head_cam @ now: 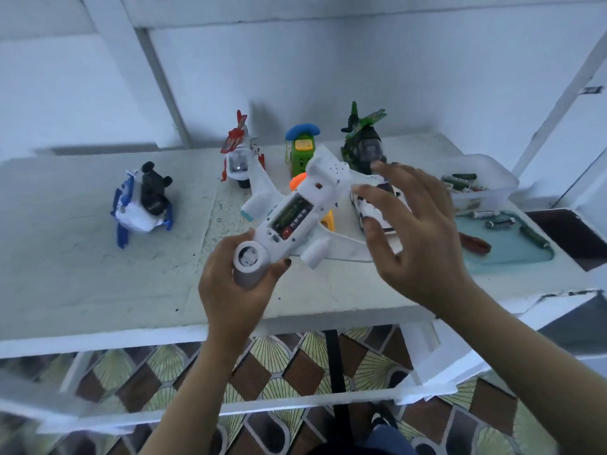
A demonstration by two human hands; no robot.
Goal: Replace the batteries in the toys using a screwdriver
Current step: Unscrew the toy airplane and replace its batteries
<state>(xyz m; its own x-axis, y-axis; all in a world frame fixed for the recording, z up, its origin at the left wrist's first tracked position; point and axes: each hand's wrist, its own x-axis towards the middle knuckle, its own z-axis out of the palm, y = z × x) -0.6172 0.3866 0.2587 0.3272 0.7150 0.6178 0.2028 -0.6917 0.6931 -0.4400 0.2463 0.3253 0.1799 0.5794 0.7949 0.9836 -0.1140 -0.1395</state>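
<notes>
I hold a white toy airplane (315,192) belly-up above the table. Its battery bay (293,215) is uncovered, with green and red batteries showing inside. My left hand (236,290) grips the plane's grey nose end. My right hand (414,231) hovers with fingers spread over the plane's right wing, holding nothing. A red-handled screwdriver (474,243) lies on a teal tray (512,251) to the right, partly hidden by my right hand. Loose batteries (501,222) lie on the same tray.
Along the back of the white table (98,274) stand a red-and-white helicopter (239,159), a green toy with a blue top (302,149) and a dark green helicopter (363,142). A blue-white-black toy (144,201) sits left. A clear tub (486,185) holds batteries.
</notes>
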